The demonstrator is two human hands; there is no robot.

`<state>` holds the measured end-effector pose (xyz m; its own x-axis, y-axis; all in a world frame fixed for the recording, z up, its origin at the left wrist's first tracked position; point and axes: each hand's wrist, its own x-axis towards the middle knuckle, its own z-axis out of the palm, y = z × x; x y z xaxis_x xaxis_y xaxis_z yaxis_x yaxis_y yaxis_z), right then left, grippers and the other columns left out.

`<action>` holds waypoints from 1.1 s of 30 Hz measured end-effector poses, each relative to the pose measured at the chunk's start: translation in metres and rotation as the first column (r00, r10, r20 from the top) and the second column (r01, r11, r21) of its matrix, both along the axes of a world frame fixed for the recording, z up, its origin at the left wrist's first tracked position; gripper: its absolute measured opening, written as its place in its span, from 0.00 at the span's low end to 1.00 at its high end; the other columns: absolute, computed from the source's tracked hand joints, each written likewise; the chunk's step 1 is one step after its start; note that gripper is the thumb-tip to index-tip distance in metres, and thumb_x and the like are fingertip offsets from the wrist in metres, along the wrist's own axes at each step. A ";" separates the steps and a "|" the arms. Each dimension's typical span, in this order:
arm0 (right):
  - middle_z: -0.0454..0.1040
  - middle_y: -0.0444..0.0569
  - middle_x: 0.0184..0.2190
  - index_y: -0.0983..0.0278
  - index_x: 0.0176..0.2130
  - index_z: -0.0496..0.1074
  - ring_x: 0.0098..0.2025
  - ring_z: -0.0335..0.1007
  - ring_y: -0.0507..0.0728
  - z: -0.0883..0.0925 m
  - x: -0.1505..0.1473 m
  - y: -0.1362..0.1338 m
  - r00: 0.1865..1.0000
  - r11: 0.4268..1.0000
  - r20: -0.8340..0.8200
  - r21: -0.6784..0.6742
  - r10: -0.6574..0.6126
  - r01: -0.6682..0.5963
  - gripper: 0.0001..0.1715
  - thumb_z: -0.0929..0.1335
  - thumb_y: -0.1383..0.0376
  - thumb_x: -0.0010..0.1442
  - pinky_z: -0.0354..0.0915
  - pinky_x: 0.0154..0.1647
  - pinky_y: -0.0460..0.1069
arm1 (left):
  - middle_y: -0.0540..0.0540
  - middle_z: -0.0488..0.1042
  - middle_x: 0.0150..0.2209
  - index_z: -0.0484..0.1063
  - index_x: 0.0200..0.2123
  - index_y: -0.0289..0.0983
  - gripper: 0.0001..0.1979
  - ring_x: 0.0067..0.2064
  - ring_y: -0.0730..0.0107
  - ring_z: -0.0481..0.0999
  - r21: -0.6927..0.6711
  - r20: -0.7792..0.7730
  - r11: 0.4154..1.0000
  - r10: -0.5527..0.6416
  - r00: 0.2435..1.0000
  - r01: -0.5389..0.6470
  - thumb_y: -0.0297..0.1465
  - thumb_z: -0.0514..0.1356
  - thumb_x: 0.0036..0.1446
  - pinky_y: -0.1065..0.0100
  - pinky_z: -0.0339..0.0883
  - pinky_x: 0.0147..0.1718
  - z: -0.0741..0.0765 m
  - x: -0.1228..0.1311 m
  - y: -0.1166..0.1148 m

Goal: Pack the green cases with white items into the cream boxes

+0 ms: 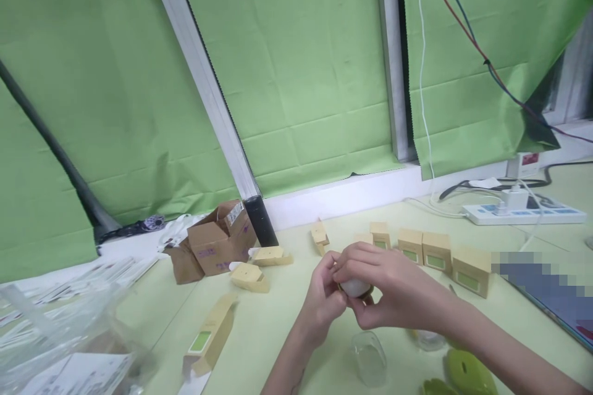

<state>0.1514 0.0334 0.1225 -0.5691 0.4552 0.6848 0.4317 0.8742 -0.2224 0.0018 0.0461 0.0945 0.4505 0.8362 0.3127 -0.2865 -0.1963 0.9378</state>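
Observation:
Both hands meet above the table around a small rounded item [356,287] with a whitish face and a darker rim; its kind is not clear because the fingers cover most of it. My left hand [323,296] grips it from the left, fingers curled. From above and the right, my right hand [386,287] closes over it with the thumb below. Just under the hands a clear plastic cup [369,358] sits on the table. Nearer the right forearm are another clear piece [430,340] and a green rounded part [470,373].
Several small yellow boxes [436,252] stand behind the hands. An open-ended yellow box [212,336] lies left, near a brown carton [222,241] and clear plastic bags [60,333]. A power strip [528,215] and a pixelated flat device [546,296] are at right.

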 end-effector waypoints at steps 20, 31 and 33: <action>0.77 0.45 0.43 0.59 0.42 0.66 0.46 0.73 0.55 -0.008 0.001 -0.005 0.996 0.970 -0.093 0.242 0.012 0.011 0.25 0.62 0.78 0.44 0.71 0.43 0.47 | 0.48 0.65 0.36 0.56 0.37 0.39 0.18 0.37 0.68 0.67 0.165 -0.143 0.983 -0.057 0.988 0.080 0.24 0.60 0.42 0.69 0.59 0.34 0.015 -0.008 -0.011; 0.75 0.46 0.46 0.58 0.46 0.64 0.41 0.75 0.54 -0.002 0.008 -0.004 1.000 0.985 0.001 0.173 -0.002 0.002 0.20 0.64 0.73 0.53 0.71 0.40 0.48 | 0.46 0.66 0.36 0.60 0.37 0.39 0.21 0.38 0.65 0.68 0.095 -0.091 0.994 -0.038 0.995 0.046 0.39 0.65 0.44 0.67 0.61 0.34 0.019 -0.008 -0.012; 0.75 0.47 0.46 0.58 0.46 0.64 0.42 0.75 0.55 -0.002 0.008 -0.004 1.000 0.985 0.002 0.174 -0.002 0.001 0.20 0.64 0.72 0.54 0.72 0.40 0.49 | 0.46 0.67 0.37 0.61 0.37 0.38 0.22 0.38 0.65 0.68 0.055 -0.054 0.996 -0.065 0.996 0.068 0.41 0.66 0.42 0.67 0.61 0.35 0.017 -0.009 -0.010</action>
